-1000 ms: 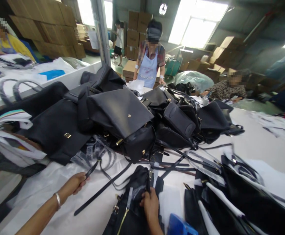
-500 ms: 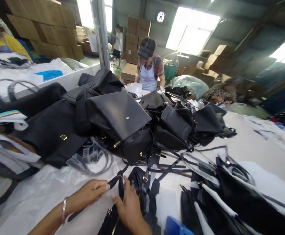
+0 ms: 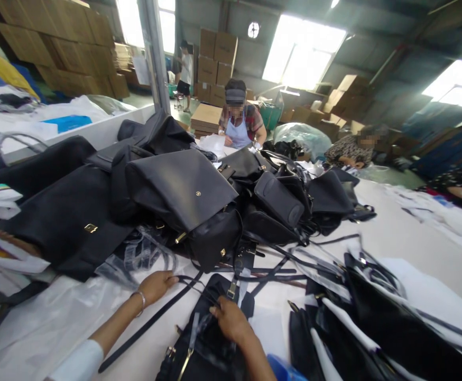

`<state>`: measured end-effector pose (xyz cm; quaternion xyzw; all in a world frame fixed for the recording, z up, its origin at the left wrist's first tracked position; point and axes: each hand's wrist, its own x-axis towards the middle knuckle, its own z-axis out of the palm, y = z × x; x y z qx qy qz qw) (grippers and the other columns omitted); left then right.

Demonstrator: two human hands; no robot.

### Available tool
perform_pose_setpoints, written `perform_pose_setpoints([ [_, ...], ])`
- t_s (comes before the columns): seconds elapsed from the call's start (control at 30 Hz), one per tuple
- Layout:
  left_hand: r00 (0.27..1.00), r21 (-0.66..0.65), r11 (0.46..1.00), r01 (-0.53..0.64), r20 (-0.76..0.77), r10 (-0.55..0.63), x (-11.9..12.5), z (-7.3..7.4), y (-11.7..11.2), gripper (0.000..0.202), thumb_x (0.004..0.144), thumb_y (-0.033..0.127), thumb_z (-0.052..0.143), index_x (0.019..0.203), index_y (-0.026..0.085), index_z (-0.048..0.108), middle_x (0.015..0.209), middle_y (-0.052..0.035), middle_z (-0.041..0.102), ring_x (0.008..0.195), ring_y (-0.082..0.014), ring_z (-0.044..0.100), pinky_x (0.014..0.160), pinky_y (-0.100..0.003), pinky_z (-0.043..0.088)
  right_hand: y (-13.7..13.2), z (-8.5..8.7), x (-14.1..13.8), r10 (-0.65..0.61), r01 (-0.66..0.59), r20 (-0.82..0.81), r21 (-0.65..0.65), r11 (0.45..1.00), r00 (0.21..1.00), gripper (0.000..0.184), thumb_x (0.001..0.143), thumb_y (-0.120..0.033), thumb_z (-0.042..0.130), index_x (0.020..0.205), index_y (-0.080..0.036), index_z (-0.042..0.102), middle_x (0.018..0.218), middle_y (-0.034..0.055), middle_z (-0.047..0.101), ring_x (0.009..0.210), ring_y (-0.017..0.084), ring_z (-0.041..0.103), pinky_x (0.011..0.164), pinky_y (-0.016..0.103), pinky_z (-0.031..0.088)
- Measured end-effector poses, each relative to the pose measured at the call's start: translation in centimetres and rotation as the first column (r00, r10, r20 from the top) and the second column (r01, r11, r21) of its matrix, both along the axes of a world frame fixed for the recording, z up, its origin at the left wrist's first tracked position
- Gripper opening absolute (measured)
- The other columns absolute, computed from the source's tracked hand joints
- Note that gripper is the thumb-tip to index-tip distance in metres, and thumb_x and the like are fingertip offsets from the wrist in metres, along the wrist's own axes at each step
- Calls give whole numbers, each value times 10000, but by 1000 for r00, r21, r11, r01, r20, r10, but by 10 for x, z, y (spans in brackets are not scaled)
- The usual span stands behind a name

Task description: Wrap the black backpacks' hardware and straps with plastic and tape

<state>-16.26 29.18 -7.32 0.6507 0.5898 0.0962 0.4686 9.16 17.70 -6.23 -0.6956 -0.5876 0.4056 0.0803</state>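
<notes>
A black bag (image 3: 209, 346) lies on the white table (image 3: 397, 238) right in front of me, with a gold zipper and clear plastic over part of it. My right hand (image 3: 231, 320) rests curled on top of this bag near its buckle. My left hand (image 3: 156, 286) is closed on the end of a long black strap (image 3: 147, 323) that runs diagonally toward me across the table. Thin black cords loop between the two hands.
A big heap of black bags (image 3: 183, 190) fills the table's middle and left. More black bags with white paper strips (image 3: 373, 323) lie at the right. A blue object (image 3: 284, 370) sits at the bottom edge. Other people (image 3: 239, 119) work at the far side, among cardboard boxes (image 3: 215, 53).
My left hand has moved forward along the strap, away from me. My right hand has shifted right and now lies on the bag. The view has tilted slightly upward.
</notes>
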Motion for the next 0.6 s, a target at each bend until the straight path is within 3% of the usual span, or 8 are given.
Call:
perform_pose_setpoints([
  [0.17, 994, 122, 991, 53, -98, -41, -7, 4, -22, 290, 838, 383, 448, 978, 242, 659, 808, -59, 696, 833, -267, 630, 760, -326, 411, -33, 10, -26, -8, -3, 106, 102, 995, 994, 219, 880, -195, 465, 1061, -149, 579, 889, 128, 711, 866, 258, 683, 720, 302, 470],
  [0.27, 989, 98, 985, 139, -64, -133, -18, 9, -52, 395, 845, 341, 428, 1197, 282, 598, 948, -32, 722, 866, -244, 651, 775, -304, 448, -68, 19, -41, 60, -58, -2, 199, 978, 998, 347, 869, -130, 440, 1201, -170, 529, 949, 103, 704, 915, 229, 677, 774, 278, 478],
  [0.33, 987, 91, 983, 162, -17, -162, -29, 8, -70, 392, 850, 349, 426, 1190, 275, 606, 1004, -33, 715, 893, -240, 649, 806, -317, 463, -89, 24, -44, 82, -57, -97, 240, 969, 992, 355, 881, -131, 413, 1208, -196, 534, 973, 84, 696, 931, 210, 670, 796, 262, 475],
  [0.4, 997, 98, 993, 61, 42, -65, -40, 3, -87, 369, 861, 389, 419, 1131, 249, 627, 1040, -48, 697, 928, -240, 641, 856, -344, 466, -101, 27, -40, 20, 26, -183, 245, 969, 983, 317, 911, -183, 387, 1185, -206, 544, 945, 69, 690, 878, 192, 670, 763, 247, 480],
  [0.43, 996, 107, 993, -57, 69, 50, -45, 1, -96, 382, 861, 423, 417, 1124, 233, 619, 1054, -59, 686, 939, -241, 640, 874, -360, 469, -105, 28, -36, -38, 92, -225, 238, 967, 974, 306, 929, -221, 370, 1182, -209, 541, 920, 60, 685, 834, 181, 667, 732, 239, 483],
  [0.53, 893, 118, 887, -448, 105, 437, -50, -3, -126, 562, 829, 537, 441, 1259, 177, 487, 1143, -111, 627, 953, -257, 640, 894, -421, 480, -108, 26, -22, -211, 276, -305, 188, 943, 929, 328, 959, -346, 330, 1177, -208, 532, 818, 31, 663, 700, 157, 637, 645, 227, 482],
  [0.6, 859, 44, 861, -508, 106, 501, -46, 0, -153, 701, 793, 559, 502, 1354, 164, 361, 1235, -140, 573, 966, -265, 637, 892, -438, 485, -110, 25, -17, -253, 313, -304, 169, 934, 918, 361, 956, -395, 329, 1177, -200, 536, 787, 28, 657, 670, 158, 624, 625, 233, 484],
])
